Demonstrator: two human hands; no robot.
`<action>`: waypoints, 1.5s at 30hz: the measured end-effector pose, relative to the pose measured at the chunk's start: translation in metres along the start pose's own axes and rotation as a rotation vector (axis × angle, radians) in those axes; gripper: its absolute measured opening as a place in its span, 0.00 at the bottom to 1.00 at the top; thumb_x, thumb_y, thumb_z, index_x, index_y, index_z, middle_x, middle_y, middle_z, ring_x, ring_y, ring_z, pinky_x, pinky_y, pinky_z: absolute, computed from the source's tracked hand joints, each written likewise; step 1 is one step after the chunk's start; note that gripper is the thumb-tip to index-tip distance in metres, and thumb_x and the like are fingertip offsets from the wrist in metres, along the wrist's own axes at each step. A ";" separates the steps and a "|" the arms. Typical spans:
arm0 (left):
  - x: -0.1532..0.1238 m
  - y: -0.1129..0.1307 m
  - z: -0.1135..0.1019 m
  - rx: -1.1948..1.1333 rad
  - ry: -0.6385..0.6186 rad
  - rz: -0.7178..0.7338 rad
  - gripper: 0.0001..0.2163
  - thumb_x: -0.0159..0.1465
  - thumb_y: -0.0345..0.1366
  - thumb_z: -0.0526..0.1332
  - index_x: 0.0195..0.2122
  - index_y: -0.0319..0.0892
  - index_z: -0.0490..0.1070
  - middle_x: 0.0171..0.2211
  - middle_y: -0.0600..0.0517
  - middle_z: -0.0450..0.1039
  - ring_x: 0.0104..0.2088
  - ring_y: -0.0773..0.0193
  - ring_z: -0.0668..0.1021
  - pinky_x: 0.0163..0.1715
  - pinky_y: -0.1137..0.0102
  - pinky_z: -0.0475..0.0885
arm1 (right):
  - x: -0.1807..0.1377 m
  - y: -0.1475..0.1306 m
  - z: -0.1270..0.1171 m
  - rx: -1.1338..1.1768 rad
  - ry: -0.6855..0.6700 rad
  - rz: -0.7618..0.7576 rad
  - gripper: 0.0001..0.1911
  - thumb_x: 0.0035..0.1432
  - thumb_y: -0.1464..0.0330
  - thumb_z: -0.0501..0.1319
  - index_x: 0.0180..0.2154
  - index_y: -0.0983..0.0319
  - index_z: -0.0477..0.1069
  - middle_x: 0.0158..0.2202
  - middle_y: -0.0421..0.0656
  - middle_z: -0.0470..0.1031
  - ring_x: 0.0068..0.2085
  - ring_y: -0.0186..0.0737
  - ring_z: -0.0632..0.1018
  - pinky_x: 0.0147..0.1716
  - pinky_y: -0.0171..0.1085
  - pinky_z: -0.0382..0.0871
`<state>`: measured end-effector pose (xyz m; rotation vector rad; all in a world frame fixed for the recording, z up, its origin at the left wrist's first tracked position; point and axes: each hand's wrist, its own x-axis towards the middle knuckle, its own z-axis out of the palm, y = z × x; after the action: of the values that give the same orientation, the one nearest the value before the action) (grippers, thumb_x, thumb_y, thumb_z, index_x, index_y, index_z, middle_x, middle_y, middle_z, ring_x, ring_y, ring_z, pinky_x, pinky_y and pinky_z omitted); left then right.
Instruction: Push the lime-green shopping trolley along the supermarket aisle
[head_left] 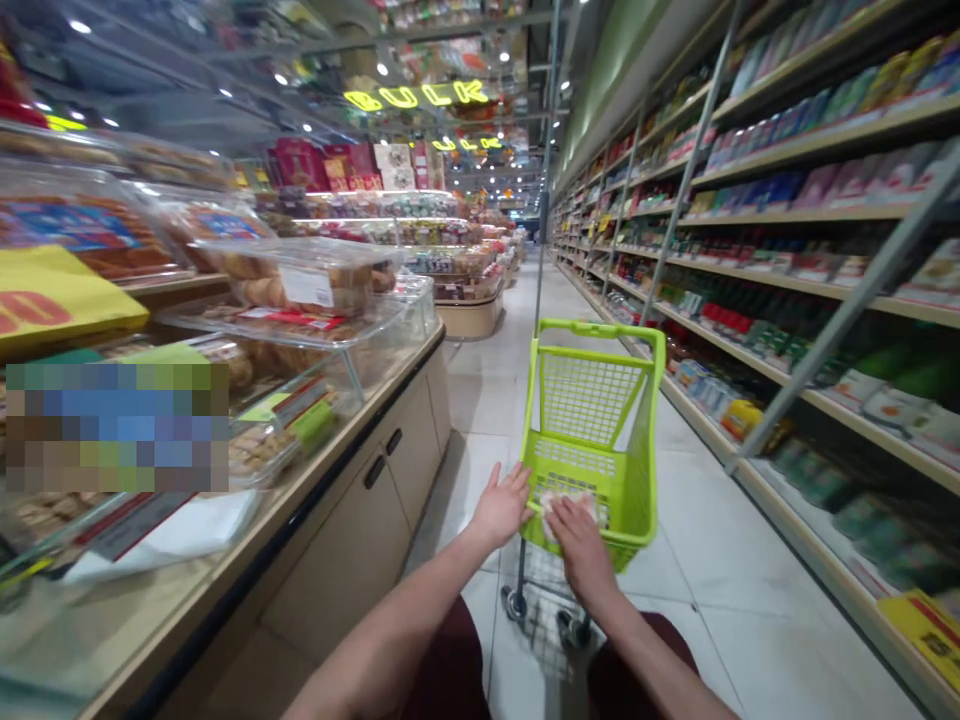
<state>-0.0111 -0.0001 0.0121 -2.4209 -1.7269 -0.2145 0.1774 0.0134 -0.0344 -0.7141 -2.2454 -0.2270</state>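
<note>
A bright green plastic shopping cart [636,470] with perforated walls stands on the floor in front of my knees. My left hand [502,508] is at the near left rim of its basket, fingers stretched out and holding nothing; it looks to be touching the rim. My right hand [585,550] presses down on a crumpled white and pinkish cloth [556,498] at the basket's near edge. The cloth lies under the fingers, partly hidden by them. Below the basket are the cart's dark casters [514,603].
To the left runs a wooden display counter [360,530] with clear boxes of baked goods [300,275]. Long shelves [810,215] of packaged goods line the right side, with a slanting metal pole [825,350]. A tiled aisle [484,385] stretches ahead toward another display stand [457,305].
</note>
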 end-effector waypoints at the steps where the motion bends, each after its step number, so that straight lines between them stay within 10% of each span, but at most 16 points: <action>1: 0.002 0.000 -0.001 -0.012 -0.005 -0.001 0.15 0.60 0.42 0.51 0.45 0.41 0.65 0.56 0.47 0.57 0.59 0.59 0.54 0.56 0.51 0.46 | 0.005 -0.004 0.002 0.004 0.002 0.007 0.20 0.56 0.77 0.47 0.48 0.60 0.65 0.50 0.47 0.68 0.56 0.42 0.61 0.50 0.49 0.60; 8: 0.003 -0.003 -0.014 -0.164 -0.052 -0.040 0.13 0.60 0.34 0.51 0.45 0.42 0.65 0.56 0.47 0.57 0.58 0.57 0.56 0.56 0.48 0.40 | -0.017 0.024 -0.042 0.088 -0.148 0.080 0.21 0.55 0.78 0.48 0.47 0.57 0.66 0.51 0.44 0.66 0.56 0.42 0.61 0.51 0.51 0.57; 16: 0.016 0.067 -0.018 -1.015 0.154 -0.243 0.21 0.62 0.40 0.47 0.56 0.40 0.51 0.56 0.45 0.56 0.56 0.61 0.61 0.54 0.63 0.58 | 0.035 -0.014 -0.040 0.770 0.215 0.906 0.20 0.57 0.66 0.47 0.51 0.62 0.63 0.50 0.46 0.67 0.51 0.41 0.67 0.51 0.46 0.60; 21: 0.025 0.063 -0.020 -1.295 0.270 -0.471 0.21 0.59 0.36 0.53 0.54 0.40 0.54 0.48 0.46 0.67 0.46 0.60 0.71 0.47 0.62 0.66 | 0.064 -0.038 -0.035 1.217 0.068 0.855 0.27 0.61 0.59 0.32 0.55 0.61 0.55 0.48 0.46 0.69 0.50 0.39 0.69 0.46 0.44 0.64; 28: 0.029 0.019 -0.031 -0.702 0.467 -0.423 0.19 0.53 0.25 0.52 0.46 0.38 0.64 0.55 0.44 0.54 0.54 0.56 0.60 0.53 0.62 0.58 | 0.018 0.030 -0.058 0.296 0.029 0.670 0.18 0.58 0.65 0.47 0.46 0.60 0.67 0.50 0.46 0.66 0.55 0.46 0.61 0.54 0.53 0.47; 37: 0.053 0.108 0.007 -0.333 0.094 0.198 0.21 0.57 0.29 0.52 0.53 0.41 0.56 0.48 0.46 0.62 0.49 0.59 0.64 0.48 0.61 0.62 | -0.019 0.055 -0.039 -0.067 0.013 0.675 0.22 0.52 0.72 0.50 0.51 0.66 0.60 0.59 0.53 0.48 0.59 0.54 0.50 0.51 0.56 0.50; 45: 0.024 0.011 -0.004 -0.135 0.045 0.238 0.15 0.61 0.31 0.49 0.49 0.41 0.62 0.51 0.45 0.61 0.53 0.58 0.61 0.51 0.61 0.57 | -0.034 0.068 -0.026 0.072 0.068 0.862 0.27 0.54 0.73 0.44 0.57 0.69 0.49 0.60 0.52 0.47 0.60 0.49 0.51 0.53 0.48 0.56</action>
<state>0.0070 0.0182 0.0205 -2.6672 -1.4329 -0.3621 0.2503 0.0455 -0.0443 -1.5154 -1.6829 0.2472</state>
